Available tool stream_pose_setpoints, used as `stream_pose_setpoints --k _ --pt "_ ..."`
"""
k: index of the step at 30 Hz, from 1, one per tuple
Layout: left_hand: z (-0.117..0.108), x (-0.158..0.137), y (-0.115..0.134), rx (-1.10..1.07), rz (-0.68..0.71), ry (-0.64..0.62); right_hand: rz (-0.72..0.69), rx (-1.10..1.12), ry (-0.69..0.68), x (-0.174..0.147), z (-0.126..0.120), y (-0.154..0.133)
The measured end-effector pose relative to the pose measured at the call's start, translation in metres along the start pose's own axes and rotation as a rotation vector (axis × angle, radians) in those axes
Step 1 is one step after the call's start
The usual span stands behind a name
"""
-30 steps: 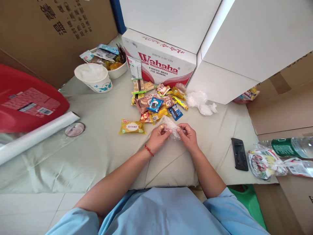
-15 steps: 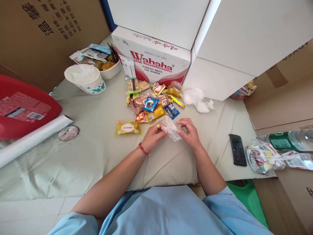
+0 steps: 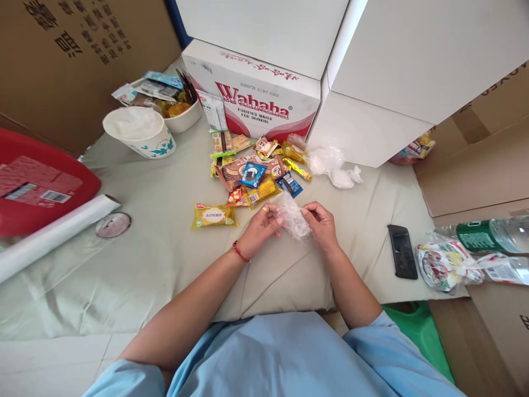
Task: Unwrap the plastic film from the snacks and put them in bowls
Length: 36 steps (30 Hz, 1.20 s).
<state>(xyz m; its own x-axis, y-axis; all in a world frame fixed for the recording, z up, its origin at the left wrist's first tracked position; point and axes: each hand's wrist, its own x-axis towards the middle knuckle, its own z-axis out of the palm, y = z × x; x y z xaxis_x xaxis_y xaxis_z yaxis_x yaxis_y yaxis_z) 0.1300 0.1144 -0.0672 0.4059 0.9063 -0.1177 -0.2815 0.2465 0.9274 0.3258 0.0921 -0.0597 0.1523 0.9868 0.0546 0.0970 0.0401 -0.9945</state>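
Note:
A crumpled clear plastic bag [image 3: 294,216] is stretched between my two hands, just above the cloth. My left hand [image 3: 263,228], with a ring and a red bracelet at the wrist, pinches the bag's left side. On its right edge, my right hand [image 3: 320,223] grips the plastic between thumb and fingers. Just beyond lies a pile of wrapped snacks, among them a blue packet [image 3: 252,174], a dark blue packet [image 3: 290,184] and a yellow-wrapped cake [image 3: 261,192]. Another yellow-wrapped cake [image 3: 214,215] sits apart, left of my left hand.
A Wahaha water carton [image 3: 256,105] stands behind the snacks, with more crumpled clear plastic [image 3: 330,162] at its right. To the left are a paper tub [image 3: 138,135], a filled white bowl [image 3: 188,117] and a red container [image 3: 45,187]. A phone [image 3: 402,251] and bottles [image 3: 491,234] lie right.
My right thumb and fingers have closed on the bag's right edge, and the plastic has been pulled a little to the right. The view has shifted slightly.

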Motion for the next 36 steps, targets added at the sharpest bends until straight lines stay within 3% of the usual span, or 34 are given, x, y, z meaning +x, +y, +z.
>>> stream_pose_setpoints --k 3,6,10,15,18,27,31,36 --pt "0.003 0.001 -0.006 0.093 -0.020 0.032 -0.051 0.012 -0.011 -0.001 0.005 0.003" --pt "0.001 0.003 -0.007 0.126 -0.010 0.070 -0.082 0.095 0.084 0.003 0.003 0.001" --pt "-0.003 0.003 0.004 0.005 0.044 0.133 0.040 0.286 0.175 0.008 -0.006 -0.006" --pt "-0.004 0.002 0.019 -0.277 -0.043 0.226 0.147 0.366 0.207 0.010 -0.009 -0.011" --pt "-0.007 0.005 0.019 -0.234 -0.048 0.315 0.165 0.366 0.219 0.012 -0.014 -0.012" --pt "-0.012 0.002 0.017 0.103 -0.085 0.138 0.193 0.411 0.094 0.022 -0.054 -0.012" --pt "-0.011 0.004 0.015 0.073 -0.051 0.184 0.155 0.422 0.156 0.023 -0.042 -0.010" --pt "-0.008 0.008 0.009 -0.020 0.029 0.349 0.260 0.289 0.175 0.012 -0.010 -0.002"
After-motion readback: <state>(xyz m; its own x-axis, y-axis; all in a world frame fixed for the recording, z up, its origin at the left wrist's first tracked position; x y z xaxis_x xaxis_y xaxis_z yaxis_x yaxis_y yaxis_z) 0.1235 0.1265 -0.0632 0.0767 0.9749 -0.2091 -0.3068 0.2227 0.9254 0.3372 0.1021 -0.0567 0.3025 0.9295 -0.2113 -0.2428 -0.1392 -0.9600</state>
